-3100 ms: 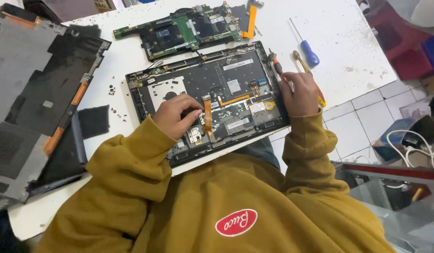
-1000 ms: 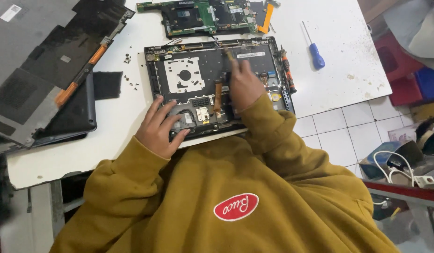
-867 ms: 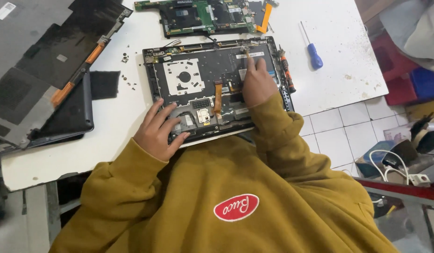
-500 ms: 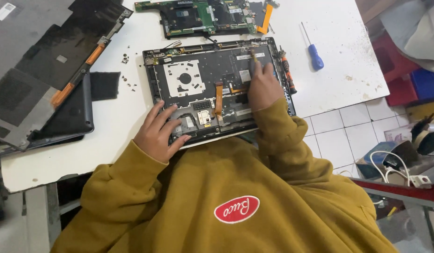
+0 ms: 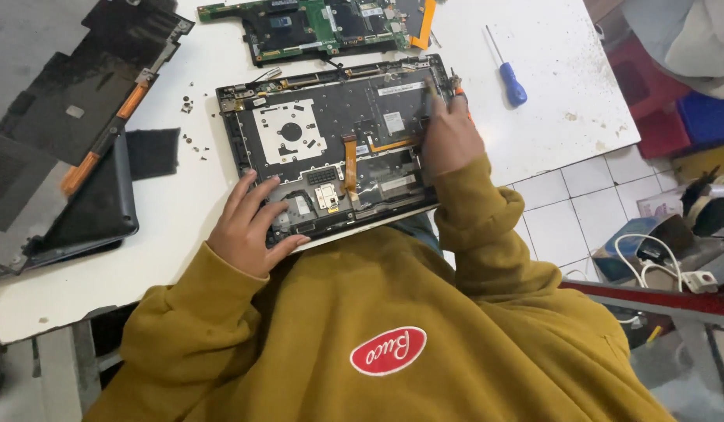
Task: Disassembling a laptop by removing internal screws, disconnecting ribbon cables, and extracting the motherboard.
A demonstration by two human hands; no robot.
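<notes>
On one opened laptop base (image 5: pixel 331 148), two hands: left hand (image 5: pixel 249 227) spread flat, right hand (image 5: pixel 449 137) loosely curled, both empty.

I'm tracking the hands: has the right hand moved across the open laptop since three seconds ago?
Yes. The right hand has gone from the laptop base's right edge to its far right corner.

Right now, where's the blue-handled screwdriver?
In the head view, the blue-handled screwdriver lies on the white table at upper right, just right of the opened laptop base and beyond the right hand.
</notes>
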